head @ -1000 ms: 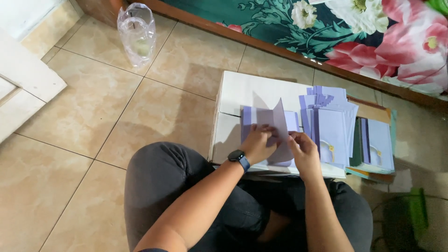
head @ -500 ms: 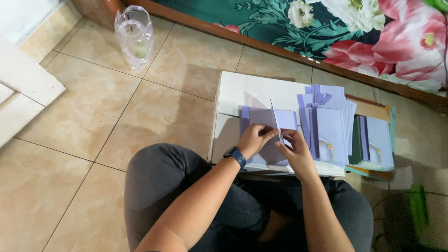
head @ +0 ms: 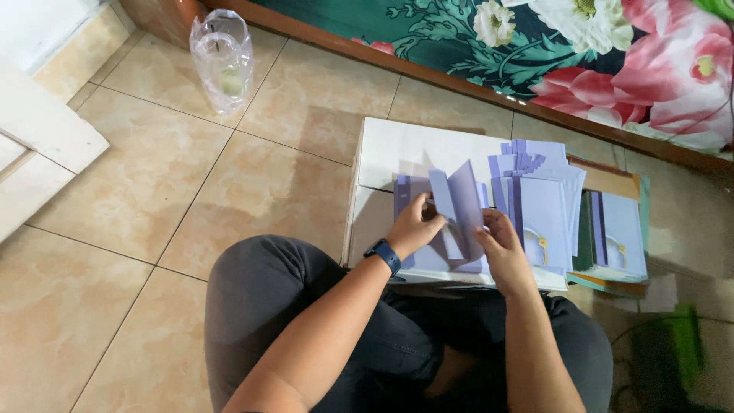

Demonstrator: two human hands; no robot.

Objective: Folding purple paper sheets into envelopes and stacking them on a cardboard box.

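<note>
The left hand (head: 417, 226) and the right hand (head: 501, 241) both grip a lavender paper sheet (head: 457, 206), fingers closed on its folded panels, which stand up between the two hands over a flat lavender sheet on a white box (head: 405, 149) that serves as the surface. The left hand pinches the left panel with the thumb on top; the right hand holds the lower right edge. A dark blue smartwatch (head: 383, 255) sits on the left wrist. Just right of the hands lies a fanned stack of lavender folded cards (head: 544, 203), and beyond it a second pile of lavender and green sheets (head: 615, 229). The box rests on a beige tiled floor (head: 153, 229). A clear plastic bag (head: 222, 53) stands near the top left, well apart, and a floral cloth (head: 612, 53) runs along the top
</note>
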